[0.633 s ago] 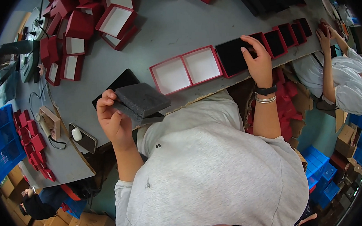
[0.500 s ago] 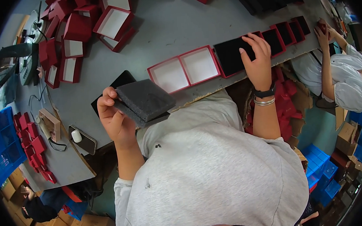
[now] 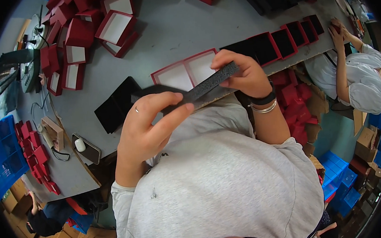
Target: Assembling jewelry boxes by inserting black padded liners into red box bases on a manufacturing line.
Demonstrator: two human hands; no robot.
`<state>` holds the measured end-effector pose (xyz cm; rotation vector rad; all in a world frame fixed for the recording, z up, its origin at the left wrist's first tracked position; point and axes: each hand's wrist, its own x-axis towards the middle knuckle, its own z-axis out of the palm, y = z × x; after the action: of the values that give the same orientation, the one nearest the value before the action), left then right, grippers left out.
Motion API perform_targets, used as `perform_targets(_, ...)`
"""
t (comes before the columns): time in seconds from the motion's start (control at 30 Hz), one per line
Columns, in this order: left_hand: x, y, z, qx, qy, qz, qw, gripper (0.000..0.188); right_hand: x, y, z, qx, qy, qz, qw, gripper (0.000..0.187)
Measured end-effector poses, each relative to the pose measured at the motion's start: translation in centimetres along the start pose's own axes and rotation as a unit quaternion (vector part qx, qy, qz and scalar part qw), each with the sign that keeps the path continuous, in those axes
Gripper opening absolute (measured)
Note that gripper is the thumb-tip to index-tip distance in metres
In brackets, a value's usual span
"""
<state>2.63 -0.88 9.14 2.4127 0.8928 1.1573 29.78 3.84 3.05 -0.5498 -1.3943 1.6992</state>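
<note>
In the head view, looking down, a person in a pale grey shirt [image 3: 217, 170] held a dark grey foam slab [image 3: 211, 82] in the air before the chest, over the near edge of a grey table [image 3: 183, 25]. The slab was tilted, its rough, speckled side edge turned up and its right end raised.

The right hand [image 3: 247, 75] was closed around that raised end, fingers above and thumb beneath. The left hand [image 3: 145, 126] pinched the lower end narrowly between thumb and forefinger. A dark flat part showed behind the left hand; whether it belonged to the same slab could not be told.

The foam looked very light, soft and springy, unlikely to slip from dry fingers or to break, though a hard pinch might dent it or tear a corner. Its thick side edges, near opposite ends, seemed the best places to take hold, with light pressure so it would not bow.

Just beyond the slab lay two shallow red boxes [image 3: 171, 76] with white insides, side by side and partly hidden by the hands. To their right ran a row of red boxes with black insides [image 3: 285, 43]. Flat black pads [image 3: 118, 104] rested on the table, left of the left hand.
</note>
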Motion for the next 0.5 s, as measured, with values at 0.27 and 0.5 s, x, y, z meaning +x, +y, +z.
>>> perform_targets(0.27,-4.5,-3.1,4.6,0.166,-0.055,-0.008,0.985,0.026,-0.9,1.7,-0.9,-0.539,0.045,-0.086,0.837,0.039)
perform_targets(0.5,-4.9,-3.6,4.8,0.15,-0.092,-0.063,0.982,0.054,-0.8,2.1,-1.8,-0.689,0.056,-0.092,0.717,0.05)
